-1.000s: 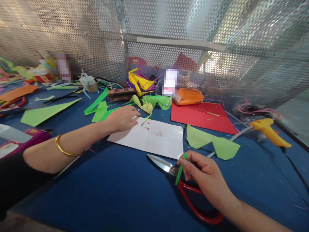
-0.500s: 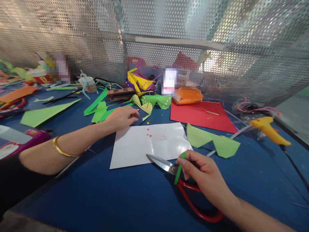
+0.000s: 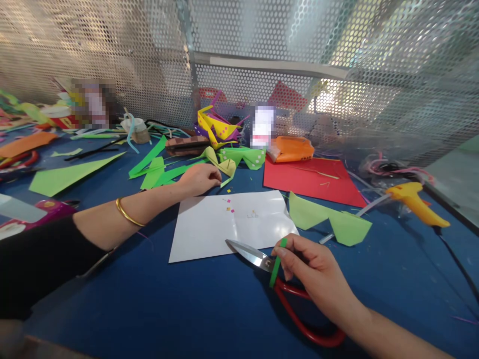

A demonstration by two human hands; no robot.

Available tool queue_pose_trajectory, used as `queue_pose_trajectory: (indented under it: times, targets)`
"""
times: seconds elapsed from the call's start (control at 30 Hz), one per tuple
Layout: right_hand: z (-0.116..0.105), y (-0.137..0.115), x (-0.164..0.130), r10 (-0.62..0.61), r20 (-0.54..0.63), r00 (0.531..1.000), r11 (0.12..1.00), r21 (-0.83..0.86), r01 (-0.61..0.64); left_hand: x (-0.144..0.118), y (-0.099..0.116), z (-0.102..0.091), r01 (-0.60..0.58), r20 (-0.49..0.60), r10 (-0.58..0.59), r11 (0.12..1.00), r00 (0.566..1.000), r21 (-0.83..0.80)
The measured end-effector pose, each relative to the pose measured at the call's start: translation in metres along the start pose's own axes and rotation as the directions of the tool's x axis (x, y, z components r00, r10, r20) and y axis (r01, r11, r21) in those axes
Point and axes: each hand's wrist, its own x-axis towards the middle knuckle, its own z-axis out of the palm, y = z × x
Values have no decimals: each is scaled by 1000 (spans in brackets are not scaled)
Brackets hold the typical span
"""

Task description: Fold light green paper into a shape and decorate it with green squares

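Observation:
My right hand (image 3: 312, 267) pinches a narrow green paper strip (image 3: 276, 269) between thumb and fingers. Below it, scissors (image 3: 251, 255) with red handles lie on the blue table, their blades closed and the tip over a white sheet (image 3: 202, 224). My left hand (image 3: 202, 178) reaches past the sheet's far edge, close to the green paper pieces (image 3: 172, 174) and a yellow-green paper shape (image 3: 227, 167). Its fingers are curled together; whether anything is between them is hidden. Tiny pink and yellow paper bits (image 3: 229, 209) lie on the sheet.
A light-green paper mask shape (image 3: 337, 222) and a yellow glue gun (image 3: 417, 202) lie at right. Behind them are red paper (image 3: 310, 182), an orange packet (image 3: 294, 148), a green dotted mask (image 3: 245, 156) and a blurred phone (image 3: 263, 125). A perforated metal panel (image 3: 239, 45) closes off the back.
My left hand has moved a little to the right and its fingers have curled closer together. My right hand keeps the green strip in nearly the same place over the scissors.

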Motion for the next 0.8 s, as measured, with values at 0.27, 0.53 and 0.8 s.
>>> queue_pose_trajectory:
  times: [0.27, 0.53, 0.8]
  targets:
    - [0, 0, -1, -14, 8, 1000, 1000, -14, 14, -10, 9, -11, 42, 18, -43, 997, 999, 69]
    - [0, 1, 0, -11, 22, 1000, 1000, -4, 11, -48, 18, -40, -7, 234, 13, 1000, 972, -27]
    - [1, 0, 0, -21, 6, 1000, 999, -32, 21, -35, 47, -11, -167, 11, 172, 938, 985, 303]
